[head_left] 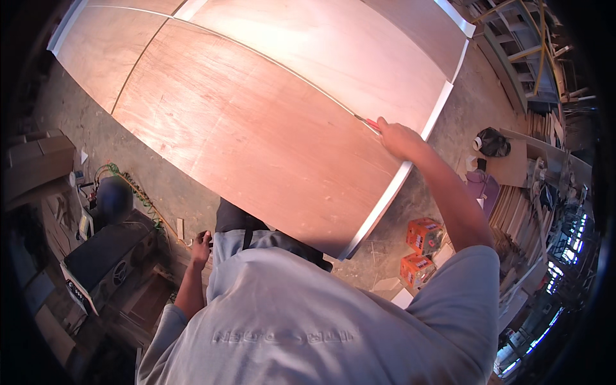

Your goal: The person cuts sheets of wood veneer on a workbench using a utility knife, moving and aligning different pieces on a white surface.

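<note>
A large plywood panel (269, 154) with reddish-brown faces lies across the view, divided by narrow seams and edged in white along its right side. At the long seam, my right hand (401, 139) grips a thin red-handled tool (373, 124). Its tip touches or sits just over the seam; the exact kind of tool is too small to tell. My left hand (202, 246) hangs beside my left hip, off the panel, with its fingers curled. Whatever it holds, if anything, cannot be made out.
Two orange boxes (423, 235) sit on the floor to the right. A black plastic bag (493, 142) and stacked wood strips (511, 206) lie beyond. On the left are a dark machine-like box (109, 256), a coiled hose (131, 183) and a cardboard box (40, 160).
</note>
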Motion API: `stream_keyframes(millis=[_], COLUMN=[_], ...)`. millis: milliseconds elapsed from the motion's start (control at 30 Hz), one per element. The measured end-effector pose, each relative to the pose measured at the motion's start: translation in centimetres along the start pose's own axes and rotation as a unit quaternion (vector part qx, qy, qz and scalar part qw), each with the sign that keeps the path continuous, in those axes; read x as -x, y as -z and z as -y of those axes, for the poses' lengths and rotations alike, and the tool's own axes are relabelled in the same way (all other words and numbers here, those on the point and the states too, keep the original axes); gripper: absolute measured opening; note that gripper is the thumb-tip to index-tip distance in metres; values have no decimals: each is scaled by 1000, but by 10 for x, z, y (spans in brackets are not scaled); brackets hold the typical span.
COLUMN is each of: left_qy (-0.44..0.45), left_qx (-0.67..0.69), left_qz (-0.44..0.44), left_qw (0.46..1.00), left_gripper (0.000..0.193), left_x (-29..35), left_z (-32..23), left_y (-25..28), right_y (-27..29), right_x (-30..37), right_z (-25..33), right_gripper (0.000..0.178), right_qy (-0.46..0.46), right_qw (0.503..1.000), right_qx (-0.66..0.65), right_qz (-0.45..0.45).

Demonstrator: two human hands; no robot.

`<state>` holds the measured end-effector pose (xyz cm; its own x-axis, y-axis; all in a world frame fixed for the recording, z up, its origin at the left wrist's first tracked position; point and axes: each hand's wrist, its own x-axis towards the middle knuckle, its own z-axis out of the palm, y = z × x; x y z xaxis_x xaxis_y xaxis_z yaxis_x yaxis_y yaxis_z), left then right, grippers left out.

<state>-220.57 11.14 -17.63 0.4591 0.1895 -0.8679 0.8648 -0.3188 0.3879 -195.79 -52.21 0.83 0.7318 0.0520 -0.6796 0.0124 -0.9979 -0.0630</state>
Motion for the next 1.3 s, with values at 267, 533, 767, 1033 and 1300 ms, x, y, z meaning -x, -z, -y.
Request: stream_keyframes(millis=[267,533,767,1033,1300], left_qy=[-8,-13,-24,-36,-97], left_qx=[-19,-17,-24,-11,-228], left_qz=[-36,-49,-23,-36,58], left_qw=[999,999,999,999,967], left_gripper=[63,59,60,56,70], left_x=[22,39,36,6,-76], left_z=[-5,-6,3,3,-77], left_y=[-13,-22,-19,14,74], right_y=[-31,-61,-88,-187,-220], right_x=[52,89,126,269,164], right_z=[-52,-94,-125,-148,121], right_gripper=[25,25,22,28,37], right_qy=[-16,-36,-70,-264,-257], right_qw=[999,999,997,950,499], right_qx=[-22,-7,-28,-135,-696], right_qz=[21,12,8,-101,-447])
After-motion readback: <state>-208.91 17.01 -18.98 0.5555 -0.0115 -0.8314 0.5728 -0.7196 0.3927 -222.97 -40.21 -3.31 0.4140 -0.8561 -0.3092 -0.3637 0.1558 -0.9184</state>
